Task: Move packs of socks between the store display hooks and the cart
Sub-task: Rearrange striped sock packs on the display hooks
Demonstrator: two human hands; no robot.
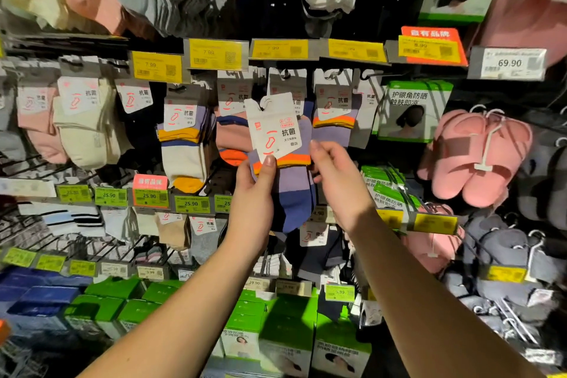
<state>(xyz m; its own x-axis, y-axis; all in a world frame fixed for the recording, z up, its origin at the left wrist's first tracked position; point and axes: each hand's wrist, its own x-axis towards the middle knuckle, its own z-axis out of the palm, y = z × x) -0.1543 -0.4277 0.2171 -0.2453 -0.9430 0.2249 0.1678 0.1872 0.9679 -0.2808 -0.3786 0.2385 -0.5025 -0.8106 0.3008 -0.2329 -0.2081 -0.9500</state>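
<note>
The left hand's (254, 193) thumb and curled fingers clamped the purple-and-blue sock pack with white card header (280, 156), apparently steadying it; the right hand's (334, 175) bent fingers touched its right edge; the pack hung off any hook, before the display rack's yellow price-tag rail (276, 50); no cart was visible.

Sock pack (288, 181): purple and blue blocks, orange stripe (white card); yellow price tags (216, 54).

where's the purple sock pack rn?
Head view, centre frame: the purple sock pack is held up before the display hooks, gripped by the left hand with the right hand touching its right edge.
</note>
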